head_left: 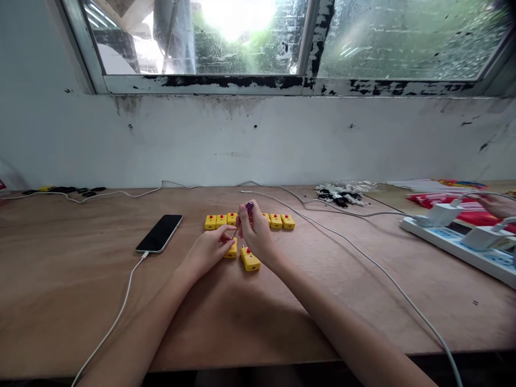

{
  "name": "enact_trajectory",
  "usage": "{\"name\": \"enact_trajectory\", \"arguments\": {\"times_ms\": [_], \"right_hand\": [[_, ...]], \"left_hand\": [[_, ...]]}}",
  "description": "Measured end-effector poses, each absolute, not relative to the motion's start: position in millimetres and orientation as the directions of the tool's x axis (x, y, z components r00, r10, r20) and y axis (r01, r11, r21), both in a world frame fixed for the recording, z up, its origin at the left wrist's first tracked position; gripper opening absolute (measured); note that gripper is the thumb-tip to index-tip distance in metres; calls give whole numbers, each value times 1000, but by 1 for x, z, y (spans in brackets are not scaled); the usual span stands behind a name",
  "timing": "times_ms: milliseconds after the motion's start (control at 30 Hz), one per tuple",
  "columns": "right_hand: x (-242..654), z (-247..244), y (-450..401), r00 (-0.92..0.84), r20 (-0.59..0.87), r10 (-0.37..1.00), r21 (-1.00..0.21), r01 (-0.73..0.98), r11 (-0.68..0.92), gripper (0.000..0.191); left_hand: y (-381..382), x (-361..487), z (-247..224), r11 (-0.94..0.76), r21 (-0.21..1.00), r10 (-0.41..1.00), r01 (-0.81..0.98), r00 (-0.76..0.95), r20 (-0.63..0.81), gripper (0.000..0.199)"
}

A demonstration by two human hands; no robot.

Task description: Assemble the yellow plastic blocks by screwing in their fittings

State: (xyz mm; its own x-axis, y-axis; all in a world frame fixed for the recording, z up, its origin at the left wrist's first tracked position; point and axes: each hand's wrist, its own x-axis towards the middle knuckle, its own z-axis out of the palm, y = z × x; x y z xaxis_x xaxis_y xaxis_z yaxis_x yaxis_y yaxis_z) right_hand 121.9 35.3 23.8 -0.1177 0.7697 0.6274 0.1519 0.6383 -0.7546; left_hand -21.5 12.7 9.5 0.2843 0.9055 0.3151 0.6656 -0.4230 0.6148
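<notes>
My right hand [256, 234] is closed around a screwdriver with a dark purple handle [250, 206]. Its thin shaft slants down and left to the fingertips of my left hand [208, 248]. The left thumb and forefinger come together near the shaft's end, over a small yellow plastic box [231, 251]; whether they pinch anything small there is hidden. A second yellow box with a red button [250, 260] lies tilted on the table just below my right hand. Behind both hands runs a row of several similar yellow boxes [276, 221], its middle partly covered by my right hand.
A black phone [159, 234] lies at left on a white cable. At right stands a white power strip [463, 250] with plugged-in chargers; a cable crosses the table from it. Black and white small parts [342, 193] lie near the wall. Another person's hand [492, 205] is at far right.
</notes>
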Motion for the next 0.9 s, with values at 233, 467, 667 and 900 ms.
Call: {"name": "enact_trajectory", "arguments": {"times_ms": [233, 467, 667, 900], "right_hand": [[121, 24, 35, -147, 627, 765, -747, 167, 644, 27], [119, 24, 35, -163, 623, 765, -741, 190, 644, 23], [119, 25, 35, -181, 620, 764, -734, 212, 646, 22], [119, 25, 35, -176, 614, 769, -740, 209, 639, 22]], "left_hand": [[14, -23, 8, -443, 612, 896, 655, 298, 330, 21], [18, -27, 4, -450, 640, 893, 623, 306, 330, 26], [20, -28, 3, -464, 689, 885, 557, 319, 338, 23], [20, -30, 3, -459, 674, 888, 579, 324, 327, 22]]}}
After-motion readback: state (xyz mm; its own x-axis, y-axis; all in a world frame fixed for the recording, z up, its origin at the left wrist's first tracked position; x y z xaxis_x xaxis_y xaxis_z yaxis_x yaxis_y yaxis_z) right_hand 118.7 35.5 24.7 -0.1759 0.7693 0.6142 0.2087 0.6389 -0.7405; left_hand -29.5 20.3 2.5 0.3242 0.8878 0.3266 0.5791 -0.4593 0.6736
